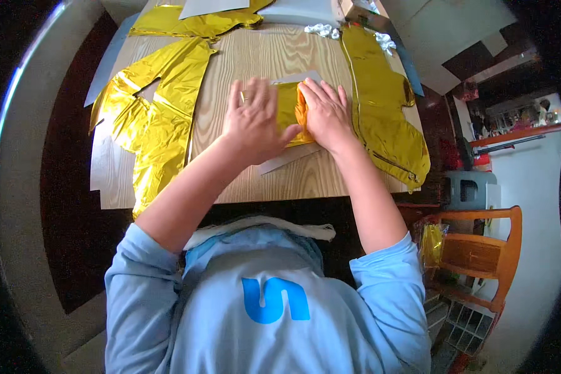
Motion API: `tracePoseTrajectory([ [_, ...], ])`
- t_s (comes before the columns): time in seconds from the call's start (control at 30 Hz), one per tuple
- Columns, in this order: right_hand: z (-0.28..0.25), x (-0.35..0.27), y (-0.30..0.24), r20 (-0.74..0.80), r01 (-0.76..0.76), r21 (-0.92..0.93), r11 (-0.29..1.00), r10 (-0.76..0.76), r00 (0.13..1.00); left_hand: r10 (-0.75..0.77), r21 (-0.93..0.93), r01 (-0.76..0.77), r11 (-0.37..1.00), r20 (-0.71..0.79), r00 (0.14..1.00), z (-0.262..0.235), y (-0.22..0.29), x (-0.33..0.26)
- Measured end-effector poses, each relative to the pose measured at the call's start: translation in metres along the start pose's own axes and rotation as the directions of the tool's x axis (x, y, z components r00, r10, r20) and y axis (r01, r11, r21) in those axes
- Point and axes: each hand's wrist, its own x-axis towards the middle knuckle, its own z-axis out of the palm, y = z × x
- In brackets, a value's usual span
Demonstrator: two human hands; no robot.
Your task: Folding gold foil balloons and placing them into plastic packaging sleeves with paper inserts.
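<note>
Between my hands lies a folded gold foil balloon [286, 103], flat on a grey card [283, 163] on the wooden table. One edge of the fold shows orange. My right hand [328, 117] lies flat over the foil's right side, its fingers stretched out and pointing away from me. My left hand [253, 119], with a ring on one finger, is over the left part of the foil. Its fingers are extended and a little blurred, with the thumb reaching toward the orange edge. Whether the left palm touches the foil cannot be made out.
Flat gold foil balloons lie at the left [168, 106], along the right edge [383, 106] and at the far left [193, 22]. Crumpled white pieces [322, 30] sit at the back. A wooden chair [480, 249] with a clear bag of gold foil [432, 244] stands right of me.
</note>
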Motion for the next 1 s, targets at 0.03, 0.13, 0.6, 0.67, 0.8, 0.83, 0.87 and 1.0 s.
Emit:
tracePoseTrajectory([
  [0.03, 0.000, 0.001, 0.000, -0.010, 0.000, 0.005, 1.000, 0.000, 1.000, 0.067, 0.021, -0.066, 0.998, -0.079, 0.995, 0.005, 0.004, 0.004],
  [0.13, -0.002, 0.009, 0.018, 0.025, 0.033, 0.184, 0.982, -0.039, 0.999, 0.123, -0.084, -0.124, 0.989, -0.018, 0.992, 0.024, 0.007, 0.011],
  [0.6, -0.012, 0.004, -0.014, 0.217, 0.017, 0.178, 0.984, -0.056, 0.974, 0.106, -0.144, -0.108, 0.984, -0.025, 0.994, 0.031, 0.007, 0.004],
  [0.67, -0.016, 0.006, -0.011, 0.295, 0.016, 0.167, 0.986, -0.065, 0.953, 0.125, -0.137, -0.130, 0.982, -0.043, 0.991, 0.034, 0.005, 0.004],
  [0.8, -0.014, 0.006, -0.010, 0.290, 0.052, 0.121, 0.991, -0.086, 0.953, 0.163, -0.191, -0.187, 0.964, -0.137, 0.977, 0.035, -0.008, 0.001],
  [0.83, -0.014, 0.006, -0.009, 0.284, 0.069, 0.097, 0.993, -0.094, 0.954, 0.139, -0.238, -0.171, 0.956, -0.146, 0.980, 0.034, -0.009, 0.004],
  [0.87, -0.013, 0.005, -0.010, 0.278, 0.086, 0.077, 0.993, -0.105, 0.955, 0.111, -0.284, -0.151, 0.947, -0.150, 0.982, 0.026, -0.011, 0.007],
  [1.0, -0.023, 0.008, -0.014, 0.303, 0.183, -0.060, 0.981, -0.157, 0.940, 0.137, -0.277, -0.203, 0.939, -0.239, 0.961, 0.021, 0.000, 0.020],
])
